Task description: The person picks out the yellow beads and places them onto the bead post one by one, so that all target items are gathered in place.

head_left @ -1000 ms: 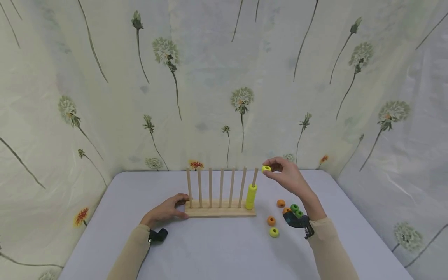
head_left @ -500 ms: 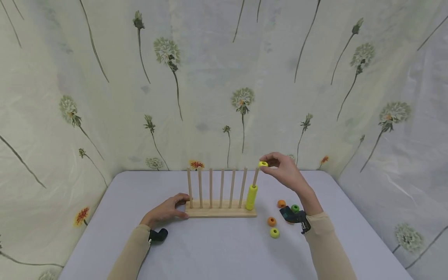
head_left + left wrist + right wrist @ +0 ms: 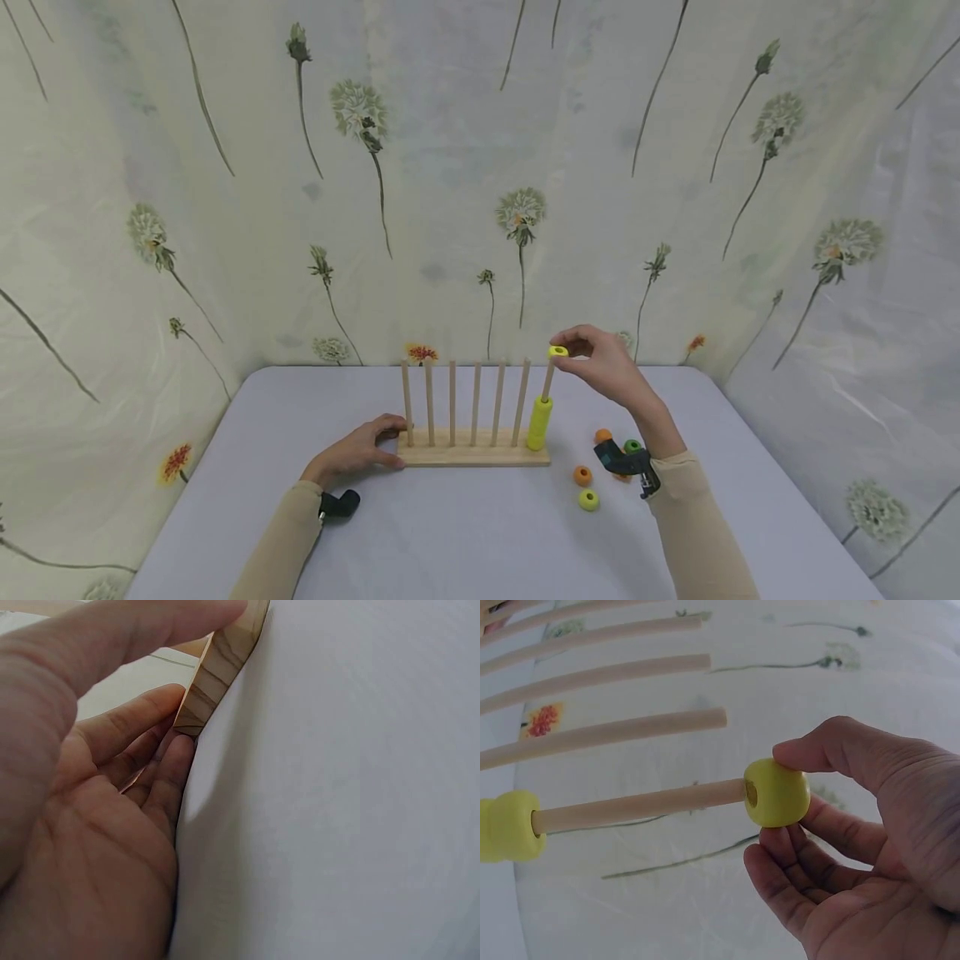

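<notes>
A wooden peg rack [image 3: 472, 457] with a row of several upright pegs stands on the table. My left hand [image 3: 352, 450] holds its left end, thumb at the front and fingers at the back; the left wrist view shows the wooden base end [image 3: 214, 682] between them. Between thumb and fingertips my right hand [image 3: 609, 367] pinches a yellow bead [image 3: 780, 796] at the top of the rightmost peg [image 3: 637, 806]. In the right wrist view the peg's tip meets the bead's hole. Lower on this peg sits a stack of yellow beads [image 3: 538, 423]; the other pegs are bare.
Right of the rack lie a loose yellow bead [image 3: 588, 500], an orange bead [image 3: 582, 476], another orange bead [image 3: 603, 435] and a green bead [image 3: 632, 446]. The right wrist camera [image 3: 622, 460] partly covers others. A flower-patterned curtain [image 3: 435, 208] hangs behind the table [image 3: 465, 542].
My right hand has moved left and slightly up, bringing the yellow bead from beside the rightmost peg to over its tip. The left hand stays on the rack.
</notes>
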The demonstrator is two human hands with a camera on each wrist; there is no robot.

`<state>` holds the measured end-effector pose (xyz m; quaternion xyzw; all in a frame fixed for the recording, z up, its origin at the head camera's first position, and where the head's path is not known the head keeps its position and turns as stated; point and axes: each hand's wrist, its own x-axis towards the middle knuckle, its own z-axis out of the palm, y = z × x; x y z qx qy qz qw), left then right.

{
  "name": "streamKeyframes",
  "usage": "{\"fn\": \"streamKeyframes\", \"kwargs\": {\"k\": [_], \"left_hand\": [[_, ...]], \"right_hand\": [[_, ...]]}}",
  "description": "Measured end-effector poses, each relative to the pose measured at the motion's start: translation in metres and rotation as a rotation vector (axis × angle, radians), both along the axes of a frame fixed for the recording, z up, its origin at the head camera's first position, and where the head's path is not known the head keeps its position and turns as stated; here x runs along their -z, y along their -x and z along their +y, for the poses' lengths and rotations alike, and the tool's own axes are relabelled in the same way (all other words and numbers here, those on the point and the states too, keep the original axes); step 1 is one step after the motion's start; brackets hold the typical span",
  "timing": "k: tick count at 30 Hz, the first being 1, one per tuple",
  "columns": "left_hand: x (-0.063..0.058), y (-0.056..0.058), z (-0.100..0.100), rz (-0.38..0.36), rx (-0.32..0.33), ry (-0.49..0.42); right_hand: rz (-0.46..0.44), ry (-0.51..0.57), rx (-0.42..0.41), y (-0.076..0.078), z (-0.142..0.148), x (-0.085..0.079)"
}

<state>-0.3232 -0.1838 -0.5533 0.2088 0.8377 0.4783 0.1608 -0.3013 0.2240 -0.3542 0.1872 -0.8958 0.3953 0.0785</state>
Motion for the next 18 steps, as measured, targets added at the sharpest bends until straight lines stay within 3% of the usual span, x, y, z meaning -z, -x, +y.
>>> {"fn": "streamKeyframes", "kwargs": {"k": [18], "left_hand": [[0.0015,0.0010,0.0000,-0.007,-0.006,-0.001]], "right_hand": [[-0.030,-0.001,-0.003,0.0022,-0.0032,-0.0007]]}}
